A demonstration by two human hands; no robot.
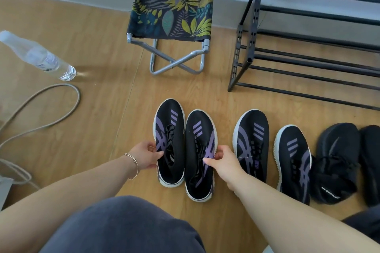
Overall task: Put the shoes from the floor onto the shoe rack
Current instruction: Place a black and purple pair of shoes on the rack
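Note:
Two black sneakers with purple stripes stand side by side on the wooden floor in front of me. My left hand [146,156] grips the left sneaker [169,129] at its outer side. My right hand [223,160] holds the right sneaker [200,141] by its outer edge, thumb on top. A second matching pair [251,139] [294,156] stands to the right, then a pair of all-black sneakers [337,154]. The black metal shoe rack [308,61] stands empty at the upper right against the wall.
A folding stool [171,12] with a leaf-print seat stands beyond the shoes, left of the rack. A clear plastic bottle [39,55] stands at the far left, with a grey cable [61,113] looped on the floor beside it. My knees fill the bottom edge.

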